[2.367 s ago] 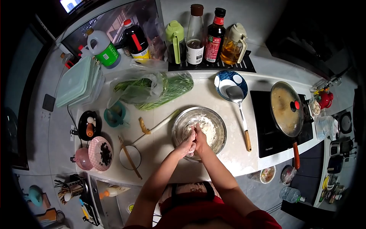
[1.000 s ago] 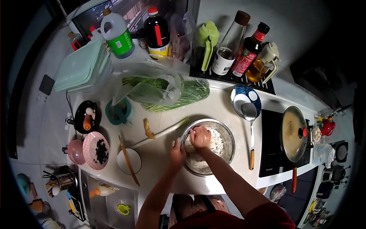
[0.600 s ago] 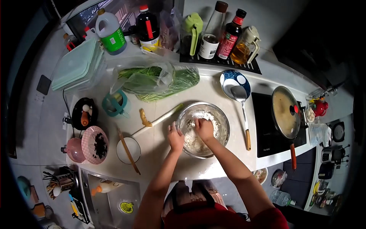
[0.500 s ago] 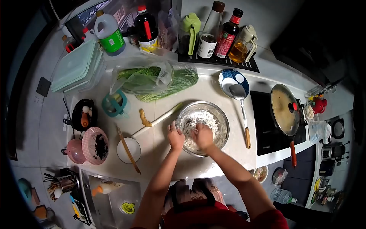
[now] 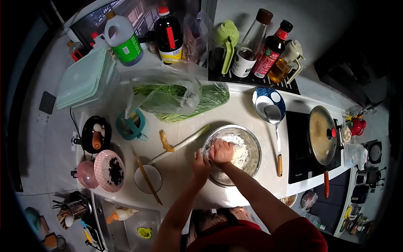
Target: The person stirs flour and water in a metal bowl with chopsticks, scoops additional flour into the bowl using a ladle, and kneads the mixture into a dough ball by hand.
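Observation:
A steel mixing bowl [image 5: 255,169] stands on the counter, holding white, crumbly flour dough [image 5: 240,156]. My left hand [image 5: 201,165] grips the bowl's left rim, its fingers over the edge. Inside the bowl, near that same rim, my right hand [image 5: 221,152] is curled down onto the dough; its palm side is hidden. Left of the bowl lie a long leek stalk [image 5: 184,141] and a piece of ginger root [image 5: 166,141].
Greens in a plastic bag [image 5: 180,98] lie behind. To the right are a blue-white bowl [image 5: 262,102], a spatula [image 5: 278,138] and a lidded pan [image 5: 322,136] on the cooktop. Left are chopsticks [image 5: 147,178] across a white bowl [image 5: 140,183] and a pink plate [image 5: 108,172].
The view has shifted, so the counter appears lower and farther right. My right hand has moved from the bowl's middle to its left side, close beside my left hand, which stays at the rim.

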`<state>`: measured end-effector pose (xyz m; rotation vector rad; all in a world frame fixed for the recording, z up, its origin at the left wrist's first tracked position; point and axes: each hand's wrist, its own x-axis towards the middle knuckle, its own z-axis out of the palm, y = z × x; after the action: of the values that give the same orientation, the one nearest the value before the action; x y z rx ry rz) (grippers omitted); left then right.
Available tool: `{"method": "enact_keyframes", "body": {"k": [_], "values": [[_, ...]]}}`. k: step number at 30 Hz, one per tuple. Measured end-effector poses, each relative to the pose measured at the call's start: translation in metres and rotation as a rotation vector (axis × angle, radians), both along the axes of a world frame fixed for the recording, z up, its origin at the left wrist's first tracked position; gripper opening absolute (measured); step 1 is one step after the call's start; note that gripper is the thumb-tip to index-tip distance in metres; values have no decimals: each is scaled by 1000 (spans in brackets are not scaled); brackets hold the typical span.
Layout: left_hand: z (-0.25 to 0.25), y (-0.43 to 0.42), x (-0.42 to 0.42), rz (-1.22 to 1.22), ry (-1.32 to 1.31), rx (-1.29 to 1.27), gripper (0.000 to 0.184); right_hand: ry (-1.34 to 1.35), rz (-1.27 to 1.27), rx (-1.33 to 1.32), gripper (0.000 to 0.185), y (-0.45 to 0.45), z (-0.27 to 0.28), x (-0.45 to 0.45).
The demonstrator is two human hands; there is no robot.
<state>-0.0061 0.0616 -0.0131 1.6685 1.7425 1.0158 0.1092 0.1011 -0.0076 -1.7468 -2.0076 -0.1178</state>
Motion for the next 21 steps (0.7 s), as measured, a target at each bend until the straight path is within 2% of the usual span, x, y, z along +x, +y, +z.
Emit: {"method": "enact_keyframes", "body": {"k": [3, 6, 7, 10, 11, 13, 15, 16, 19, 20, 21], "values": [[7, 1, 1, 11, -2, 55, 40, 27, 0, 65, 11, 18, -4, 3], [29, 0, 5, 58, -82, -63, 41, 8, -24, 63, 12, 22, -6, 3], [27, -3, 7, 86, -37, -43, 41, 8, -31, 57, 13, 20, -5, 3], [7, 0, 10, 139, 75, 61, 43, 43, -53, -53, 22, 15, -4, 6], [16, 0, 10, 146, 71, 23, 43, 67, -62, -82, 25, 6, -5, 9], [20, 0, 9, 127, 47, 15, 43, 215, 47, -362, 31, -3, 24, 29], [23, -1, 10, 125, 64, -7, 42, 141, 18, -385, 30, -18, 62, 36], [22, -1, 10, 127, 78, -6, 42, 56, -5, -539, 25, -24, 70, 38], [26, 2, 9, 115, 81, -24, 41, -48, 151, -155, 26, -54, 62, 40], [26, 1, 10, 112, 79, -28, 41, -127, 181, -123, 35, -64, 48, 39], [28, 1, 9, 112, 78, -33, 41, -155, 164, -65, 36, -74, 39, 33]]}}
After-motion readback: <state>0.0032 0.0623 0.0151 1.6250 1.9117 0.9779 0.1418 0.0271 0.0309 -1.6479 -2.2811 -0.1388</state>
